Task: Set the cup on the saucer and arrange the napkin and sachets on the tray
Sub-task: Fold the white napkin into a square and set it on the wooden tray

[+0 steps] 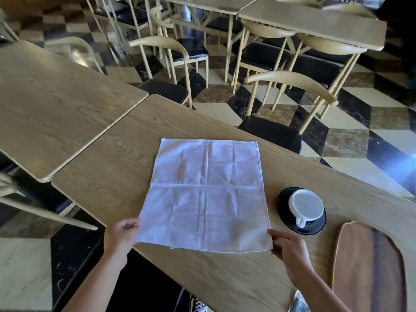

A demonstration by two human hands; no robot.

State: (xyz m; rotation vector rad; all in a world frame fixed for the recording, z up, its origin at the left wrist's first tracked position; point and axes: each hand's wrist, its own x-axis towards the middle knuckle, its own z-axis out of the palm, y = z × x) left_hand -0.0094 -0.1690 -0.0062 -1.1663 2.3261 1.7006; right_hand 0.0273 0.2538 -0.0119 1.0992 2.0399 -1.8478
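Note:
A white cloth napkin (206,194) lies unfolded and flat on the wooden table (108,172), creased into squares. My left hand (120,236) pinches its near left corner. My right hand (287,248) pinches its near right corner. To the right of the napkin a white cup (306,206) stands on a black saucer (284,207), its handle pointing towards me. A dark wooden tray (369,269) lies at the near right, with nothing on it. No sachets are in view.
A second table (49,102) adjoins on the left. Chairs (290,102) with black seats stand along the far table edge, and more tables and chairs fill the checkered floor beyond.

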